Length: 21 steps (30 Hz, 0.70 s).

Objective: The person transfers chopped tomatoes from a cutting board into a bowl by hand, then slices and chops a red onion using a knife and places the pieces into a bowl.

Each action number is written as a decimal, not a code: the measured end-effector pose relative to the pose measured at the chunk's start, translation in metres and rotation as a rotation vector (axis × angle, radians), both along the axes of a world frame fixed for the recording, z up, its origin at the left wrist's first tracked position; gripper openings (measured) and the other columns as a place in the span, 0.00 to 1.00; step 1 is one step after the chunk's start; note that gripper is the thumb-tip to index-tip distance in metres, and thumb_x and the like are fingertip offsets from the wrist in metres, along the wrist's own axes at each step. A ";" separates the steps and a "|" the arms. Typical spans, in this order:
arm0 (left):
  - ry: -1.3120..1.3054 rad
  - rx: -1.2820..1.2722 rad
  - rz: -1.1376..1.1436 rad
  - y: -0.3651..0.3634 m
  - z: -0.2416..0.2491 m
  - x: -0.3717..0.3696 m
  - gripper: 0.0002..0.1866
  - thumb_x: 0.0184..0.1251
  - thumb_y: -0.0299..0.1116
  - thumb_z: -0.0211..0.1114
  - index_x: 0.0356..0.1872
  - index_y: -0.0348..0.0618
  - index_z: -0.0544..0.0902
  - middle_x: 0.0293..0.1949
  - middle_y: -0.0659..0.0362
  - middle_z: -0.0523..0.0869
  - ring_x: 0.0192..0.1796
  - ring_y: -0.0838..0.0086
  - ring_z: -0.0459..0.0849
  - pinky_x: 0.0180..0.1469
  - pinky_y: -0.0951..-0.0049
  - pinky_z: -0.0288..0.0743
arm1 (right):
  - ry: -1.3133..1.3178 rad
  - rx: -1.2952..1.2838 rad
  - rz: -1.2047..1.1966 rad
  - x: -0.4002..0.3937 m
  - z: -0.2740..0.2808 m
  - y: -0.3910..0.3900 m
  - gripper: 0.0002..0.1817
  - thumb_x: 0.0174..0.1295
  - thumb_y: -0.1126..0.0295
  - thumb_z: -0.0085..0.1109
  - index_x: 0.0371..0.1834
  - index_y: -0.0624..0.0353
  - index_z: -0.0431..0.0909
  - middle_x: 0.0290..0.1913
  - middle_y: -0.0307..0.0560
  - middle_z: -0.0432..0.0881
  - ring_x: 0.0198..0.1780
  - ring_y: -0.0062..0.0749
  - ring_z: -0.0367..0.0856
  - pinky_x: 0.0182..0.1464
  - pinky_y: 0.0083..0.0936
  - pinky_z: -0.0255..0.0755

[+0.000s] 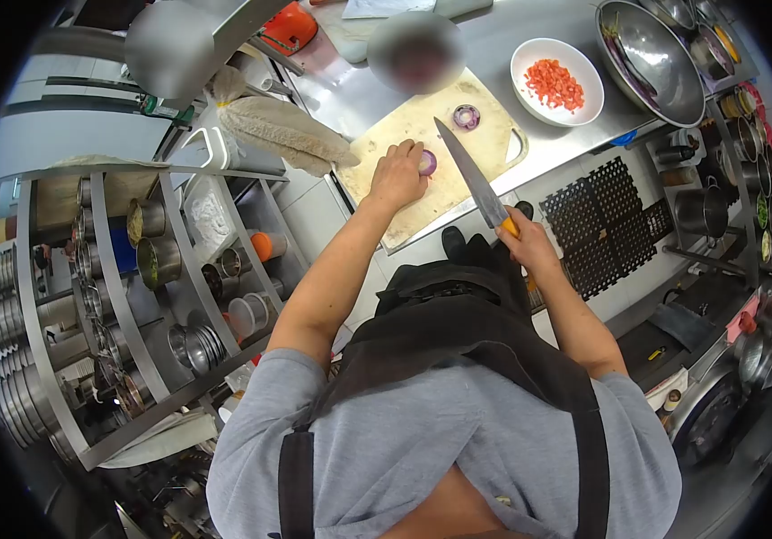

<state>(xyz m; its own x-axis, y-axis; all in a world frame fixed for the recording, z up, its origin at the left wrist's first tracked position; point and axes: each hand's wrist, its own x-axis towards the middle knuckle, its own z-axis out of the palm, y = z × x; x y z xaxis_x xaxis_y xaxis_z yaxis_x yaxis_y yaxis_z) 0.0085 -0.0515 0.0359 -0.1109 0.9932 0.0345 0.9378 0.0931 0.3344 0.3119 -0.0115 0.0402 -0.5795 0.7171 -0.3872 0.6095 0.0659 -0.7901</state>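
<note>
On the pale cutting board (386, 216), my left hand (398, 176) rests with its fingers against a piece of red onion (428, 163), holding it down. My right hand (531, 244) is closed round the yellow handle of a large kitchen knife (473, 172). The blade points up and away over the right part of the board, apart from the onion under my left hand. Near the knife's tip lies another cut red onion piece (467, 117), its rings facing up. Part of the left fingers' grip is hidden by the hand itself.
A white bowl (528, 101) of diced tomato stands right of the board on the steel counter (502, 31). Beyond it is a large metal bowl (676, 90). A beige cloth (282, 130) hangs at the board's left. Shelves with pots (157, 260) stand at left; a black floor mat (597, 216) lies at right.
</note>
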 end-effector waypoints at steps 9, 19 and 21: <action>-0.249 0.035 0.135 -0.003 0.002 0.006 0.22 0.51 0.22 0.69 0.50 0.38 0.76 0.49 0.46 0.81 0.56 0.50 0.78 0.59 0.56 0.75 | -0.020 0.001 -0.003 0.003 0.002 0.002 0.25 0.66 0.59 0.63 0.63 0.58 0.76 0.39 0.67 0.85 0.45 0.63 0.84 0.47 0.48 0.77; -0.251 0.248 0.138 -0.064 -0.006 -0.001 0.30 0.50 0.15 0.63 0.59 0.39 0.74 0.64 0.45 0.73 0.67 0.48 0.72 0.69 0.56 0.68 | -0.080 -0.019 0.006 0.004 0.026 0.001 0.23 0.66 0.61 0.63 0.62 0.58 0.77 0.35 0.66 0.85 0.38 0.60 0.86 0.43 0.45 0.78; -0.242 0.244 0.139 -0.060 -0.001 0.002 0.30 0.50 0.16 0.64 0.60 0.39 0.74 0.64 0.46 0.74 0.67 0.49 0.72 0.69 0.56 0.69 | -0.066 0.034 0.031 0.006 0.015 0.000 0.24 0.66 0.61 0.64 0.63 0.58 0.77 0.34 0.65 0.85 0.35 0.58 0.86 0.41 0.45 0.78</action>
